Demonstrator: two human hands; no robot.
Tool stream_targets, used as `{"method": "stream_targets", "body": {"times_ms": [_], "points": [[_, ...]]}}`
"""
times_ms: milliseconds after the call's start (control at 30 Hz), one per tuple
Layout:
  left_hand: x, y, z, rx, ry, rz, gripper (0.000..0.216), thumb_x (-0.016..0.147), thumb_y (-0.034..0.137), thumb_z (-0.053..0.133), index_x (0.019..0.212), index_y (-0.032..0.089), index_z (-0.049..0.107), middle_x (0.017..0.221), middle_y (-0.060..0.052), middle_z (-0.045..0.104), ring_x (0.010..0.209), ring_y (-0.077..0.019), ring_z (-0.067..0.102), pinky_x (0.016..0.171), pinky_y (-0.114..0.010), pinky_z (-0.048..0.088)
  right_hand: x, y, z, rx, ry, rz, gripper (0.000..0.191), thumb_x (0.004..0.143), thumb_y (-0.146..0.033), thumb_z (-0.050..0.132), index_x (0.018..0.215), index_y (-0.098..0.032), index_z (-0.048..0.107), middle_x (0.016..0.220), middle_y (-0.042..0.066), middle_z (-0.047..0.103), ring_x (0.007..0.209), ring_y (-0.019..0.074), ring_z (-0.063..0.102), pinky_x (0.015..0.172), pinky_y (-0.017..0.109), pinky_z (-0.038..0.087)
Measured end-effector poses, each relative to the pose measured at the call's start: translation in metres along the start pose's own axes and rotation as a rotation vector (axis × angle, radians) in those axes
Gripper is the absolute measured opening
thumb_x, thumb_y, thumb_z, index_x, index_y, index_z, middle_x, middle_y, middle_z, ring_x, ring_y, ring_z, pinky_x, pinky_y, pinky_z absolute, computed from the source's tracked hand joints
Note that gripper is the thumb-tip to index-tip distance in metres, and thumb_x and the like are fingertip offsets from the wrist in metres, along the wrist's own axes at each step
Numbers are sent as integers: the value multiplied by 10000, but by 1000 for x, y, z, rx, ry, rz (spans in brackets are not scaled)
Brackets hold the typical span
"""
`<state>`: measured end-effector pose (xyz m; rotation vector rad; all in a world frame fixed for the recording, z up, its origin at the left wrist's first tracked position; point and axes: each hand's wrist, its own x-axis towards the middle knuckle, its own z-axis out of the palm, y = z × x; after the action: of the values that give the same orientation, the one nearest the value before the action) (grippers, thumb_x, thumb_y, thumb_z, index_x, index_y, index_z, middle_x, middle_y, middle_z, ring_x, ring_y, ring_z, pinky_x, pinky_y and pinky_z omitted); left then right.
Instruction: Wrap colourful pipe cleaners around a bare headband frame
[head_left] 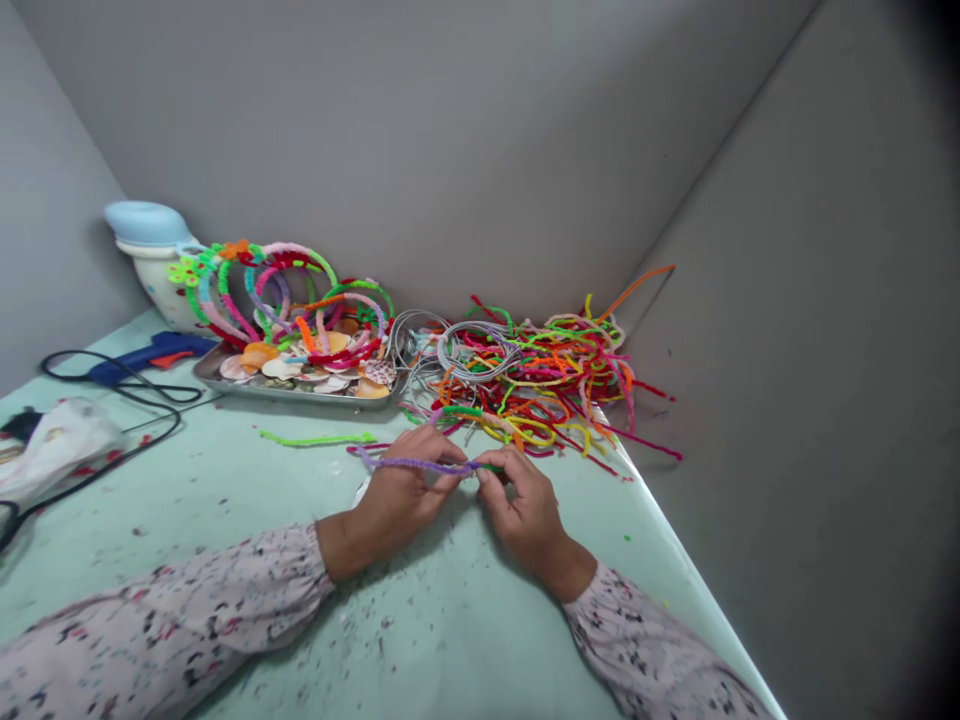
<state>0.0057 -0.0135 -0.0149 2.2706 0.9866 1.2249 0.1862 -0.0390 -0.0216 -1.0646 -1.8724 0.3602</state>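
Left hand (401, 490) and right hand (521, 500) pinch a fuzzy purple pipe cleaner (420, 464); tangled multicoloured pipe-cleaner heap (547, 375) just behind, no writing legible.

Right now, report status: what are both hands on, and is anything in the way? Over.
Both grips shut: left hand and right hand pinch the purple pipe cleaner. Tangled pile just behind. Nothing blocks the hands.

both hands pinching purple pipe cleaner (420, 465)

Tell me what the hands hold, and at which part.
Both hands hold one purple pipe cleaner: the left hand grips its middle, the right hand pinches its right end.
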Motion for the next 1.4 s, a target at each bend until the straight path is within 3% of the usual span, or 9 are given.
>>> {"method": "stream_targets", "body": {"times_ms": [433,800,1167,1400], "points": [[-2,6,2,-36,36,-106,72,827,204,599,843,165,657,796,-53,665,768,-176,611,696,-301,489,-1,1,0,-18,-4,-19,119,897,-197,482,956,-208,585,829,33,589,751,162,565,680,287,460],[0,13,0,-32,36,-162,139,816,232,624,703,154,601,668,-11,599,632,-127,532,601,-252,411,-1,2,0,-12,-15,-14,114,890,-192,488,951,-203,584,833,32,580,763,166,563,691,284,448],[1,14,-1,-231,-34,-305,145,822,231,597,706,149,567,682,7,561,655,-118,501,609,-238,395,-2,1,0,-6,-42,-38,109,895,-181,488,957,-188,578,843,39,571,779,163,546,700,287,434],[2,14,0,-165,-32,-308,161,836,265,585,724,151,571,679,12,544,648,-117,488,612,-241,379,-3,3,1,3,-33,-14,105,901,-188,484,953,-193,575,824,34,561,746,159,537,673,283,433]]}}
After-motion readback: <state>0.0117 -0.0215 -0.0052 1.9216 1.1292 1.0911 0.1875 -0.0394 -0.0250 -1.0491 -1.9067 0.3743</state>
